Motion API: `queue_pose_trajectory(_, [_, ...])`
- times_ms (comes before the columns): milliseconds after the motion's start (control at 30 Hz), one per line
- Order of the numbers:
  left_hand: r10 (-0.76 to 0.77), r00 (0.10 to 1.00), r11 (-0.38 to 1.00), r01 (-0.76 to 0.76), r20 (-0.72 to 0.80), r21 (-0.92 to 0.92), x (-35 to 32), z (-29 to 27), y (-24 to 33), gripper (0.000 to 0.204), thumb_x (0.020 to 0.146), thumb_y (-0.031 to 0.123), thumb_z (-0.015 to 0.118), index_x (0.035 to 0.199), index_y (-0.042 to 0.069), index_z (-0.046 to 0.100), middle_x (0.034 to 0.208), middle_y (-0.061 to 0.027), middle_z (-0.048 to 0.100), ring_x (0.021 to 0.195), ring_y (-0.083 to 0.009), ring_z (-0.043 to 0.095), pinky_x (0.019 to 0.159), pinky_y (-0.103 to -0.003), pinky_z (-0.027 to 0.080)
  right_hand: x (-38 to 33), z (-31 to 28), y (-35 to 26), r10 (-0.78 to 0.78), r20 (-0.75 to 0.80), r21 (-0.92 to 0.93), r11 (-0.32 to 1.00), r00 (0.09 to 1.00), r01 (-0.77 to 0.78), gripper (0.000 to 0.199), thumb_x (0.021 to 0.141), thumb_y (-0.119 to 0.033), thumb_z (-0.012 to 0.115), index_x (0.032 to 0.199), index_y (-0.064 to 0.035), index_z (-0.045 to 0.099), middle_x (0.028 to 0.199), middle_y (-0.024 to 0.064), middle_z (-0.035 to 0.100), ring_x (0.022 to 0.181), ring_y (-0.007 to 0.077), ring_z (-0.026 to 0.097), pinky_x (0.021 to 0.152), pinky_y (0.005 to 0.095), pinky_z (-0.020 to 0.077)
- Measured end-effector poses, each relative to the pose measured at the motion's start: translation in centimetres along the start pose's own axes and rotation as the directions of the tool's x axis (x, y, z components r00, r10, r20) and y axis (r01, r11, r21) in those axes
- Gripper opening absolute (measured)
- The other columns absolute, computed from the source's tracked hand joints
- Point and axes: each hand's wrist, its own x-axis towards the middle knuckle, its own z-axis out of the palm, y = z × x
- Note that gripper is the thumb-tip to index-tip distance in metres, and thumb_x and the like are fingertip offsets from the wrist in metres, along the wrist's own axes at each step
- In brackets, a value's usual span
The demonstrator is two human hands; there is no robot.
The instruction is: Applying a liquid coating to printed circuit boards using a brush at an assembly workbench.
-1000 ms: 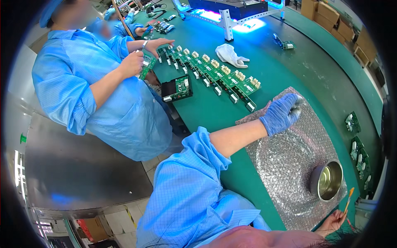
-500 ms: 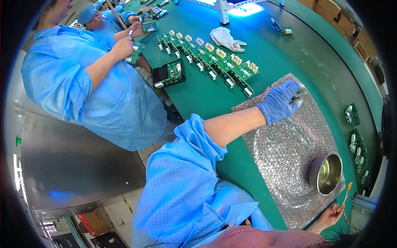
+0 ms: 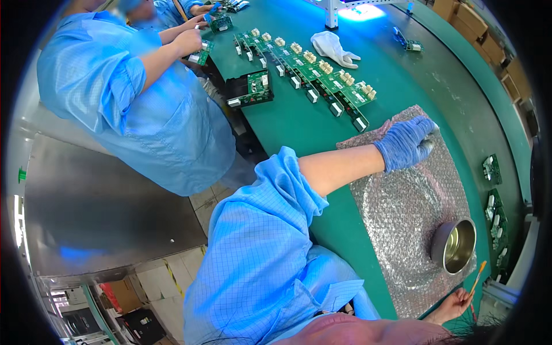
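Note:
My left hand, in a blue knitted glove, rests at the far end of a sheet of bubble wrap. Its fingers reach away from me with the thumb apart, and I see nothing held in it. Bare, my right hand is low at the right, beside the near end of the wrap. It grips a thin stick-like tool with an orange-yellow upper end, whose exact kind is unclear. On the wrap, between my hands, stands a round metal bowl with yellowish liquid-like shine inside.
Connected green circuit boards line the green table, beside a black-framed board and a white glove. A co-worker holds a small board at left. More boards lie along the right.
The view has turned slightly, shifting the far table items rightward. My left hand stays on the bubble wrap, and the tool in my right hand sits slightly lower.

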Motion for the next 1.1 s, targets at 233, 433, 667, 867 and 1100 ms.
queue_pose_trajectory(233, [0.014, 1.000, 1.000, -0.014, 0.022, 0.003, 0.0, -0.1, 0.1, 0.026, 0.075, 0.006, 0.061, 0.101, 0.006, 0.055, 0.087, -0.0100, 0.058, 0.072, -0.0198, 0.060, 0.063, -0.030, 0.051, -0.2, 0.8, 0.1, -0.020, -0.018, -0.008, 1.000, 1.000, 0.020, 0.017, 0.092, -0.009, 0.042, 0.097, 0.0066, 0.047, 0.064, 0.0021, 0.035, 0.056, 0.0110, 0.032, 0.050, 0.0225, 0.0286])
queue_pose_trajectory(433, [-0.025, 0.997, 0.999, 0.027, 0.069, -0.026, 0.0, -0.2, 0.4, 0.027, 0.073, 0.006, 0.059, 0.099, 0.004, 0.053, 0.094, -0.0165, 0.056, 0.083, -0.0301, 0.060, 0.073, -0.036, 0.050, -0.5, 1.4, 0.2, -0.031, -0.051, -0.035, 0.999, 0.998, 0.030, 0.018, 0.092, -0.010, 0.043, 0.097, 0.0069, 0.047, 0.065, 0.0017, 0.033, 0.057, 0.0111, 0.031, 0.051, 0.0232, 0.0275])
queue_pose_trajectory(667, [-0.048, 0.996, 0.996, 0.053, 0.081, -0.064, 0.1, -0.5, 0.7, 0.026, 0.074, 0.006, 0.060, 0.099, 0.004, 0.053, 0.092, -0.0149, 0.055, 0.078, -0.0288, 0.060, 0.070, -0.035, 0.050, -0.4, 1.3, 0.3, -0.031, -0.041, 0.002, 1.000, 0.999, 0.031, 0.019, 0.092, -0.010, 0.042, 0.099, 0.0062, 0.046, 0.064, 0.0008, 0.031, 0.056, 0.0107, 0.030, 0.052, 0.0239, 0.0275])
queue_pose_trajectory(867, [-0.030, 0.998, 0.999, 0.032, 0.049, -0.028, 0.0, -0.2, 0.7, 0.026, 0.075, 0.006, 0.063, 0.100, 0.007, 0.056, 0.084, -0.0072, 0.057, 0.071, -0.0167, 0.058, 0.063, -0.028, 0.049, -0.4, 1.2, 0.3, -0.042, -0.047, -0.010, 0.999, 0.998, 0.042, 0.018, 0.092, -0.010, 0.042, 0.100, 0.0055, 0.047, 0.064, 0.0004, 0.030, 0.056, 0.0103, 0.029, 0.052, 0.0238, 0.0273])
queue_pose_trajectory(1100, [-0.052, 0.996, 0.998, 0.054, 0.072, -0.020, 0.3, -0.9, 1.6, 0.028, 0.075, 0.008, 0.064, 0.102, 0.007, 0.056, 0.086, -0.0079, 0.057, 0.071, -0.0179, 0.059, 0.064, -0.030, 0.050, -0.6, 1.6, 0.2, -0.034, -0.036, -0.007, 0.999, 0.999, 0.034, 0.019, 0.092, -0.010, 0.042, 0.100, 0.0053, 0.047, 0.064, 0.0004, 0.030, 0.056, 0.0107, 0.029, 0.052, 0.0237, 0.0275])
